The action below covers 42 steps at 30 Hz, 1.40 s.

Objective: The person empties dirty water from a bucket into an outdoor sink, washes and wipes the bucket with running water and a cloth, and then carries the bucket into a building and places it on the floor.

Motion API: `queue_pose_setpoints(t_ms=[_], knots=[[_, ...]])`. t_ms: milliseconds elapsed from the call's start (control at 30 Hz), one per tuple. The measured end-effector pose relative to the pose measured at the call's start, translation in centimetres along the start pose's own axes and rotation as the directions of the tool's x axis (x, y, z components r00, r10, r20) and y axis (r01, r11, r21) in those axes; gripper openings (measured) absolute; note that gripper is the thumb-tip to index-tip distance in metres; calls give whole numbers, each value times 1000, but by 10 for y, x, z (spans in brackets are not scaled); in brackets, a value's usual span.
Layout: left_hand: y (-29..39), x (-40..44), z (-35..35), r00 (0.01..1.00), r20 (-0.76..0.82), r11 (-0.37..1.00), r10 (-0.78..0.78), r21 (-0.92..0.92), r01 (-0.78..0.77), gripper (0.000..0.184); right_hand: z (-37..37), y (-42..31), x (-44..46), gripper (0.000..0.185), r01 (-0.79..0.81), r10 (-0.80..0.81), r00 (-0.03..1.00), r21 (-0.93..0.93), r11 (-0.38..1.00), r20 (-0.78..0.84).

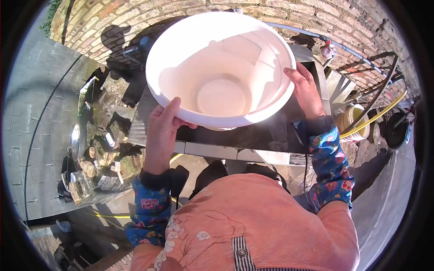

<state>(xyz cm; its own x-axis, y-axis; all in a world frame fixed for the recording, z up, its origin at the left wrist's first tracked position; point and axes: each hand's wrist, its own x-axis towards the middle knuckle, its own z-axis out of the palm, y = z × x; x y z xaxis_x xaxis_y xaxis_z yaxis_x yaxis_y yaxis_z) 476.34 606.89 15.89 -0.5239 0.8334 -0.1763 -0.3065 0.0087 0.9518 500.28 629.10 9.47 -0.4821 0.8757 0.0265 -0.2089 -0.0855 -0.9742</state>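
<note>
1. Head-worn camera, single view; wide round lens, edges bowed, corners dark.
2. Looks forward and steeply down — pink top (266,212) at bottom edge, brick wall (113,27) arching across the upper edge.
3. Near range: left hand (162,128), right hand (306,90) and white basin (181,49) large in frame, basin viewed down into its mouth.
4. Side reach — grey block surface (40,113) at far left.

A sunlit outdoor yard, shown by the brick wall (312,16) along the frame's top and yellow hose (376,118) at right

no readable text or labels
</note>
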Motion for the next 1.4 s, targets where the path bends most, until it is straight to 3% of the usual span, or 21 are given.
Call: queue_pose_setpoints(t_ms=[33, 100, 133, 200, 300, 333, 433, 600, 733, 833, 900, 1033, 1133, 1200, 1267, 1300, 1333, 1367, 1400], knots=[[-17, 4, -4, 1000, 3, 1000, -13, -16, 14, 26, -5, -2, 3, 44, 42, -41, 999, -78, 996, 14], [-54, 17, -23, 964, 74, 961, -254, -94, 260, 29, -4, -7, 7, 43, 22, -26, 1000, -228, 973, -13], [-74, 27, -37, 960, 82, 956, -266, -108, 274, 29, -2, -10, 11, 43, 2, -11, 1000, -311, 950, -28], [-114, 53, -63, 837, 368, 856, -405, -171, 489, 33, 8, -10, 26, 43, -42, 23, 998, -426, 904, -50], [-145, 81, -79, 782, 319, 782, -535, -165, 602, 37, 31, 3, 55, 38, -167, 138, 986, -644, 746, -96], [-150, 90, -87, 736, 287, 739, -613, -119, 663, 39, 38, 9, 67, 38, -176, 151, 984, -653, 737, -95], [-166, 117, -116, 724, 301, 715, -621, -162, 681, 42, 58, 33, 102, 38, -307, 347, 936, -633, 711, -63], [-163, 154, -160, 700, 241, 668, -673, -208, 714, 43, 89, 68, 135, 39, -380, 430, 900, -614, 692, -72], [-145, 175, -187, 742, 214, 725, -635, -164, 668, 41, 117, 82, 144, 37, -459, 492, 864, -567, 684, -107], [-134, 180, -196, 797, 185, 791, -575, -125, 599, 38, 126, 98, 140, 41, -435, 396, 899, -494, 753, -188], [-126, 180, -195, 886, 134, 881, -445, -113, 459, 35, 128, 103, 132, 40, -428, 396, 903, -428, 796, -167], [-140, 194, -213, 913, 119, 914, -391, -70, 400, 33, 123, 140, 123, 42, -408, 376, 913, -312, 858, -161], [-144, 201, -221, 916, 44, 916, -399, 72, 395, 36, 126, 168, 113, 44, -370, 342, 924, -181, 911, -171], [-141, 200, -229, 870, 5, 827, -493, 312, 467, 42, 123, 191, 107, 42, -360, 325, 923, -160, 919, -209], [-141, 205, -239, 864, -50, 759, -501, 454, 467, 51, 124, 197, 102, 39, -349, 329, 922, -73, 934, -204], [-123, 212, -241, 831, -141, 663, -538, 540, 520, 53, 123, 201, 98, 40, -371, 348, 917, -96, 924, -197], [-111, 226, -247, 840, -143, 665, -524, 547, 508, 53, 123, 202, 100, 40, -394, 368, 910, -120, 911, -191], [-98, 248, -252, 951, -172, 670, -257, 677, 304, 49, 123, 206, 106, 40, -384, 359, 913, -112, 917, -192], [-89, 269, -250, 988, -151, 601, 20, 792, 109, 46, 127, 205, 107, 43, -390, 370, 915, -112, 914, -163]])
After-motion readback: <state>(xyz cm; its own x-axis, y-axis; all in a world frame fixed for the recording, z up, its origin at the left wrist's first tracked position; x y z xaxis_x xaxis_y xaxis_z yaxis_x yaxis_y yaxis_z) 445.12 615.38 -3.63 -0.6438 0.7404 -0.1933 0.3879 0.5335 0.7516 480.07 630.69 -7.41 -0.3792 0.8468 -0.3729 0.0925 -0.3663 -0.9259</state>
